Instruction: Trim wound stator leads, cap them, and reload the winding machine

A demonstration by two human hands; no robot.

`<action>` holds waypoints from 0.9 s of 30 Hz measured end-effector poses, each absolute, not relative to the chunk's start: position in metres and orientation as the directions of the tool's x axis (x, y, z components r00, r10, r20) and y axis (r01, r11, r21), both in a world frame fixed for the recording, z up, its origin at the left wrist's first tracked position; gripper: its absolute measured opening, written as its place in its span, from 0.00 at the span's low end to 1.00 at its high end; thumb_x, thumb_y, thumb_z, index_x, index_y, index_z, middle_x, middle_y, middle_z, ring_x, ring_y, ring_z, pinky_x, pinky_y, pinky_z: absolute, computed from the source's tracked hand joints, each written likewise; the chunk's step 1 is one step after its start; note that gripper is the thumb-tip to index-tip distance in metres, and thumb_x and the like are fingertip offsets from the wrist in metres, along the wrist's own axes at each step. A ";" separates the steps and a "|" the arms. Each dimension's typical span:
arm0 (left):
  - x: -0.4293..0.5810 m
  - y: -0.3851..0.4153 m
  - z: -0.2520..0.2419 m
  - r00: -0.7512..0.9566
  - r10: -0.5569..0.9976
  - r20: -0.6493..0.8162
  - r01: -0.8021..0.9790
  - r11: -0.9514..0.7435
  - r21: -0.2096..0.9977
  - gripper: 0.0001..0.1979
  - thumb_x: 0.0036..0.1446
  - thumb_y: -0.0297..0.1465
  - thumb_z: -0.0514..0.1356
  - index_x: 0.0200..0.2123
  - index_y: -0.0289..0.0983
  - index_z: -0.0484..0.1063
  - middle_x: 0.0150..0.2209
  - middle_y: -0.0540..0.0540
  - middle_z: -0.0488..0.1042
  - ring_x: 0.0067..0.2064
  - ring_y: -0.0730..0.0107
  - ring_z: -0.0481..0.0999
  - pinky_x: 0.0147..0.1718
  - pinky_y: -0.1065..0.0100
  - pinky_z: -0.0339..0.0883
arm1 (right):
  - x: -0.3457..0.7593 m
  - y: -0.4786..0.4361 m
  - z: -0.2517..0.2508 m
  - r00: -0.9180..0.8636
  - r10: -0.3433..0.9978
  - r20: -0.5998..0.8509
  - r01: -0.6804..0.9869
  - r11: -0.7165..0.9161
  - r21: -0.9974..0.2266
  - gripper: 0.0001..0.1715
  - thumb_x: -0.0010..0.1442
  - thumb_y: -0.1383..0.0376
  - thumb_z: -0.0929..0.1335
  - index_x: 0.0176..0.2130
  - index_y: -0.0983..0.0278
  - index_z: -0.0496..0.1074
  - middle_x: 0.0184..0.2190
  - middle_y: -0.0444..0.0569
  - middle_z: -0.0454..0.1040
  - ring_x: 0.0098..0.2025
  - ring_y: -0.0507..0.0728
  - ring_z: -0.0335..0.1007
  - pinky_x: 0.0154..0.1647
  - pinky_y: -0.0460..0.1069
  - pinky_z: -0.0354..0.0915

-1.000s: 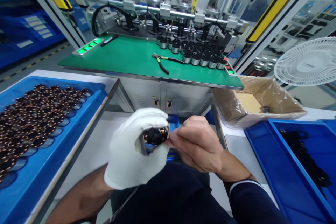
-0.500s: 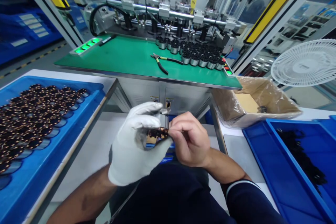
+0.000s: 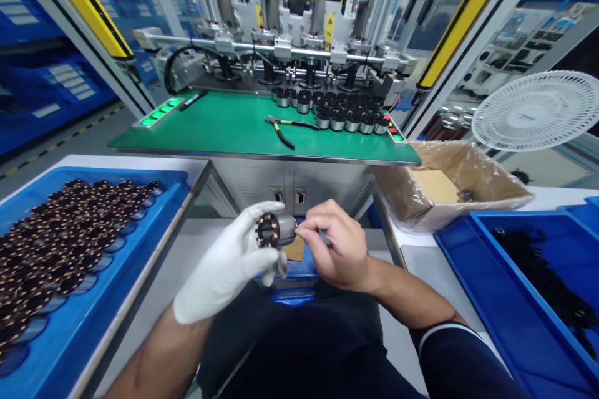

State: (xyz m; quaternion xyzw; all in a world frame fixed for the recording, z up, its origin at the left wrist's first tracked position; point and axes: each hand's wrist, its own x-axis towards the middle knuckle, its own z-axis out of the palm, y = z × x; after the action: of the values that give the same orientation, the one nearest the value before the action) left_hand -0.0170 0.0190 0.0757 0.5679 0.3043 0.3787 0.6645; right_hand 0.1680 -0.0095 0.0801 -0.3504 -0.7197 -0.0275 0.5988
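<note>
My left hand (image 3: 229,268) wears a white glove and grips a small motor stator (image 3: 274,229), a metal cylinder with copper windings facing me. My bare right hand (image 3: 334,246) pinches at the stator's right end with thumb and forefinger. Both hands are low in the middle of the view, above my lap and a small blue box (image 3: 292,274). A blue tray (image 3: 70,336) on the left holds several more copper-wound stators (image 3: 56,237).
A green work surface (image 3: 224,128) ahead carries pliers (image 3: 283,128), several black-capped stators (image 3: 344,112) and lit green buttons (image 3: 159,111), with a machine behind. On the right are a plastic-lined cardboard box (image 3: 449,184), a blue tray of black parts (image 3: 538,287) and a white fan (image 3: 531,112).
The stator has been turned so its copper-wound end faces me, and both hands have risen a little. The view has tilted up slightly.
</note>
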 end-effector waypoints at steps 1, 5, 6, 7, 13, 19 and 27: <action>-0.016 0.017 0.077 0.466 0.882 0.075 -0.218 0.032 0.975 0.27 0.44 0.35 0.74 0.48 0.45 0.70 0.39 0.46 0.79 0.29 0.68 0.80 0.24 0.71 0.73 | 0.167 -0.009 0.081 -0.005 0.496 0.869 0.519 0.744 -0.421 0.05 0.63 0.72 0.67 0.34 0.65 0.70 0.27 0.47 0.73 0.30 0.51 0.70 0.30 0.46 0.69; -0.014 0.016 0.081 0.370 0.889 0.269 -0.461 -0.076 0.884 0.16 0.45 0.29 0.73 0.36 0.46 0.73 0.48 0.51 0.77 0.50 0.64 0.79 0.45 0.64 0.77 | 0.168 -0.007 0.086 -0.006 0.515 0.857 0.409 0.784 -0.468 0.06 0.63 0.72 0.66 0.33 0.65 0.69 0.27 0.47 0.72 0.31 0.51 0.70 0.31 0.47 0.70; -0.014 0.017 0.082 0.364 0.890 0.275 -0.493 -0.066 0.868 0.14 0.48 0.33 0.72 0.38 0.47 0.73 0.48 0.50 0.77 0.52 0.63 0.78 0.48 0.62 0.76 | 0.170 -0.007 0.088 -0.039 0.490 0.871 0.402 0.806 -0.435 0.06 0.63 0.73 0.66 0.33 0.65 0.69 0.27 0.48 0.72 0.31 0.51 0.70 0.31 0.47 0.70; -0.014 0.018 0.084 0.380 0.891 0.250 -0.495 -0.033 0.868 0.13 0.52 0.38 0.69 0.41 0.47 0.74 0.48 0.49 0.77 0.53 0.62 0.77 0.49 0.61 0.75 | 0.171 -0.007 0.090 -0.082 0.459 0.885 0.399 0.829 -0.393 0.05 0.63 0.72 0.67 0.34 0.65 0.69 0.27 0.48 0.73 0.31 0.51 0.71 0.31 0.46 0.70; -0.012 0.020 0.082 0.820 0.569 -0.061 -0.137 0.299 0.944 0.30 0.55 0.59 0.55 0.33 0.36 0.74 0.29 0.40 0.78 0.23 0.64 0.75 0.20 0.64 0.68 | 0.179 -0.008 0.101 -0.232 0.367 0.901 0.434 0.868 -0.242 0.03 0.63 0.71 0.68 0.36 0.65 0.71 0.28 0.48 0.74 0.31 0.51 0.73 0.31 0.45 0.71; -0.007 0.012 0.083 0.470 0.879 0.083 -0.371 0.112 0.922 0.27 0.42 0.33 0.74 0.44 0.46 0.67 0.43 0.48 0.77 0.33 0.69 0.79 0.29 0.69 0.73 | 0.176 -0.012 0.104 -0.143 0.446 0.884 0.577 0.763 -0.291 0.03 0.62 0.73 0.69 0.35 0.66 0.72 0.28 0.49 0.75 0.31 0.51 0.71 0.31 0.46 0.70; -0.006 0.021 0.076 0.668 0.743 -0.028 -0.359 0.356 0.863 0.30 0.54 0.59 0.57 0.33 0.35 0.74 0.31 0.42 0.77 0.33 0.63 0.77 0.33 0.64 0.73 | 0.180 -0.004 0.116 -0.315 0.415 0.854 0.329 0.891 -0.312 0.04 0.63 0.72 0.69 0.34 0.68 0.72 0.28 0.49 0.75 0.32 0.50 0.72 0.32 0.45 0.71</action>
State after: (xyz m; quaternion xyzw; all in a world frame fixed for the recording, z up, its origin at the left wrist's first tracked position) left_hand -0.0058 0.0207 0.0756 0.4494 0.2138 0.3467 0.7950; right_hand 0.1797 -0.0042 0.1158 -0.2297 -0.8100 0.0397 0.5382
